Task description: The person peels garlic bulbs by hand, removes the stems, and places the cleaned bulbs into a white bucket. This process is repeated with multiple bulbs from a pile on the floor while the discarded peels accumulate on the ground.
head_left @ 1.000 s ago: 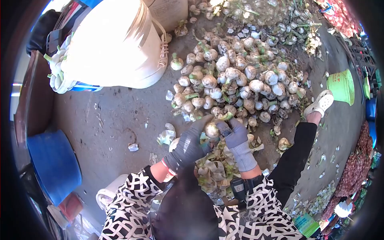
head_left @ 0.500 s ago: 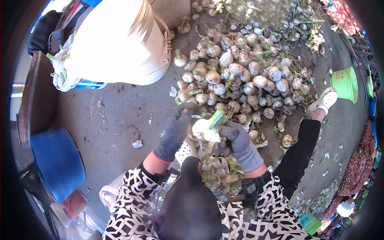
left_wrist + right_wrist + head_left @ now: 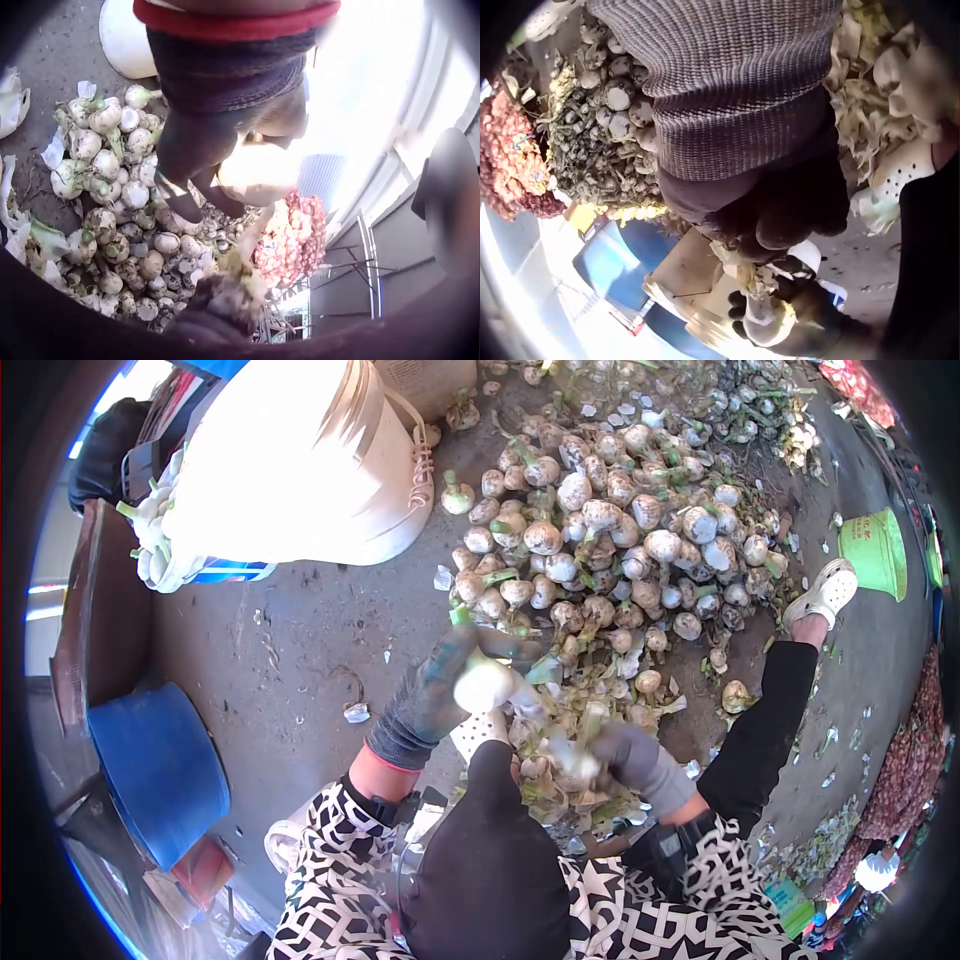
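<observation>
My gloved left hand (image 3: 440, 675) grips a white garlic bulb (image 3: 484, 687) with a green stem pointing up past the fingers. The bulb (image 3: 259, 172) looks pale and smooth in the left wrist view. Lower and to the right, my gloved right hand (image 3: 640, 760) pinches loose papery skin (image 3: 575, 750), blurred in the head view. In the right wrist view, that skin (image 3: 742, 270) stretches from the right fingertips toward the bulb (image 3: 769, 322). A heap of soil-stained garlic bulbs (image 3: 610, 540) lies just beyond both hands.
Peeled skins (image 3: 560, 800) are piled between the person's feet. A large white bucket (image 3: 290, 470) stands at upper left, a blue tub (image 3: 160, 770) at left. A green bucket (image 3: 873, 555) sits beyond the right shoe (image 3: 822, 593). Red mesh sacks (image 3: 905, 760) line the right side.
Both hands drew back from the heap with a bulb, whose outer skin came loose. The bulb passed from my right hand into my left, and the right hand moved down and away with skin.
</observation>
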`<action>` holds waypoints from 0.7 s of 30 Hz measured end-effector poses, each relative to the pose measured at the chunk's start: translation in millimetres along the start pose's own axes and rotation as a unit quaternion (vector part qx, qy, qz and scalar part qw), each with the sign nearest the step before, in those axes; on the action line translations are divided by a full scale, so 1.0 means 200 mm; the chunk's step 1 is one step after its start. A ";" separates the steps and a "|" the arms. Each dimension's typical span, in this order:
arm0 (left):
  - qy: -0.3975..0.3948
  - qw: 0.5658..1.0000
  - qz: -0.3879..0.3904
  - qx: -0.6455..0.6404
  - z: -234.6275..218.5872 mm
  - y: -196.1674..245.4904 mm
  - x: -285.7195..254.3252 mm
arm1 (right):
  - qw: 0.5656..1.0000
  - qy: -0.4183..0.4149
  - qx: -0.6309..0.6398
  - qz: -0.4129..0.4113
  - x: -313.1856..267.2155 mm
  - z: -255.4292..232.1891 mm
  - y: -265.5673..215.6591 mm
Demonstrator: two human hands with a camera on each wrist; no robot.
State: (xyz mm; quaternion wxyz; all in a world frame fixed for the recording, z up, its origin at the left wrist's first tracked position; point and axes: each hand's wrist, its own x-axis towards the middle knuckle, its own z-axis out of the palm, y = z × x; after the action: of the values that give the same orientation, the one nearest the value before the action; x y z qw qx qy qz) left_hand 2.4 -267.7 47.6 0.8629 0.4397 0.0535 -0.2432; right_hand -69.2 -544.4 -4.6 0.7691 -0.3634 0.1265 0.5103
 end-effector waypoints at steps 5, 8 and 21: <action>0.052 0.980 -0.015 -0.189 -0.05 0.02 0.00 | 0.937 -0.104 -0.320 0.092 -0.27 0.25 -0.13; 0.100 0.961 -0.040 -0.253 0.02 0.04 0.03 | 0.915 -0.066 -0.386 -0.101 -0.22 0.24 -0.15; 0.134 0.937 -0.086 -0.309 -0.13 -0.07 0.10 | 0.848 0.004 -0.482 -0.218 0.23 0.52 -0.31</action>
State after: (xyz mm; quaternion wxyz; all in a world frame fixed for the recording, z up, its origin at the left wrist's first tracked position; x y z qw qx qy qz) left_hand 15.7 -261.5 15.2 0.9168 0.1734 0.2794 -0.2268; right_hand -13.7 -454.0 69.7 0.5883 -0.7086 -0.2152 0.3249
